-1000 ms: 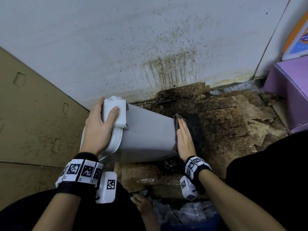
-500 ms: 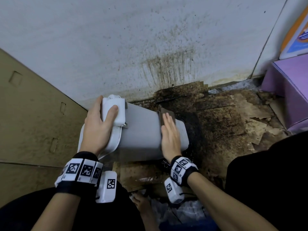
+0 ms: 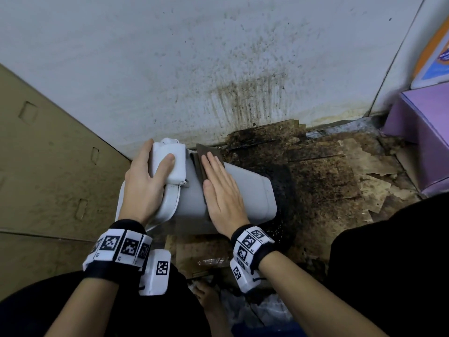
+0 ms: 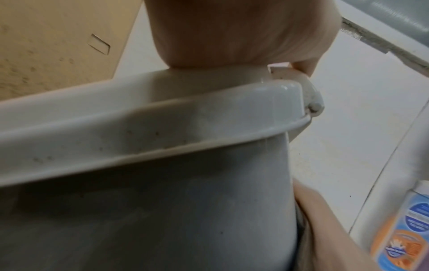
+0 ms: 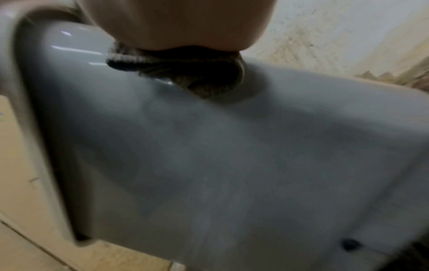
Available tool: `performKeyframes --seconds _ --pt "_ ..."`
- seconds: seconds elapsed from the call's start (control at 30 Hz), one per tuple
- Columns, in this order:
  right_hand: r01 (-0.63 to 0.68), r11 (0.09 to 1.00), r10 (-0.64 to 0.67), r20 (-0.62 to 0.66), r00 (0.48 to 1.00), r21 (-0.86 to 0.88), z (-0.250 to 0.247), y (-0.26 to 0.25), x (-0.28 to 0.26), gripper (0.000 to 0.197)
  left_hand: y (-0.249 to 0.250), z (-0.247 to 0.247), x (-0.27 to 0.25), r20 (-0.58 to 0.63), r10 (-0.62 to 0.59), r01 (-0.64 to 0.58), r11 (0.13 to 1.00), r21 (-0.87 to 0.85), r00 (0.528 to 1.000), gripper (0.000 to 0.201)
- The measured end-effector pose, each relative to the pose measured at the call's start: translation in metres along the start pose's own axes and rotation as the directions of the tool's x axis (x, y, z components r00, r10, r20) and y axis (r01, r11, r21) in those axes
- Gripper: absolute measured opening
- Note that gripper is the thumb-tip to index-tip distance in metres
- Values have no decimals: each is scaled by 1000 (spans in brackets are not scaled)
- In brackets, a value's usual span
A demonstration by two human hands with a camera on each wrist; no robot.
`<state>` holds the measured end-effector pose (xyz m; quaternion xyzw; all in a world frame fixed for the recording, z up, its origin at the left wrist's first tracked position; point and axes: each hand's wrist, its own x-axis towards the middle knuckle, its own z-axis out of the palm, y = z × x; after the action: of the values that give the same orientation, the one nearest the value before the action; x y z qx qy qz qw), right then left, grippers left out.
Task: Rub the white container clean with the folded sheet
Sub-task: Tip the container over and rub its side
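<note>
A white-grey container (image 3: 252, 190) lies on its side on the dirty floor, its lidded top pointing left. My left hand (image 3: 145, 181) grips the lid end, thumb curled over the white lid block (image 3: 170, 164). The right hand (image 3: 221, 190) lies flat, fingers straight, pressing a dark brown folded sheet (image 3: 206, 154) onto the container's upper side close to the lid. In the right wrist view the sheet (image 5: 185, 73) bunches under my palm on the container wall (image 5: 209, 165). The left wrist view shows the container's rim (image 4: 162, 124) under my palm.
A stained white wall (image 3: 218, 69) rises just behind. Grimy, soaked cardboard (image 3: 328, 171) covers the floor to the right. A tan cardboard panel (image 3: 48, 154) stands at left, a purple box (image 3: 427, 132) at right, with an orange-blue bottle (image 4: 403, 229) beside it.
My right hand has slid the sheet leftward along the container, from its base end up to near the lid. The left hand has kept its grip on the lid end.
</note>
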<state>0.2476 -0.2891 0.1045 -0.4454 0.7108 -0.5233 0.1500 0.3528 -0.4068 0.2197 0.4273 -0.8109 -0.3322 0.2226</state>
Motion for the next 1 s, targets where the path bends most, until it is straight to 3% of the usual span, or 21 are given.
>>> performKeyframes --seconds 0.1,0.23,0.47,0.73,1.0 --pt "-34 999 34 9 999 0 -5 21 -5 52 2 -2 0 -9 -18 18 999 -29 1000 92" --pt "-192 981 193 -18 981 33 -15 67 -18 52 3 1 1 1 -20 20 1000 7 1000 90" --pt "-484 867 487 4 873 120 -34 131 -39 49 1 2 0 -2 -5 5 1000 30 1000 90" --pt "-509 855 515 -40 856 105 -26 114 -30 50 -4 -1 4 -8 -12 12 999 30 1000 90" --pt "-279 956 279 12 960 87 -4 19 -2 62 -4 0 6 -5 -6 6 1000 26 1000 91"
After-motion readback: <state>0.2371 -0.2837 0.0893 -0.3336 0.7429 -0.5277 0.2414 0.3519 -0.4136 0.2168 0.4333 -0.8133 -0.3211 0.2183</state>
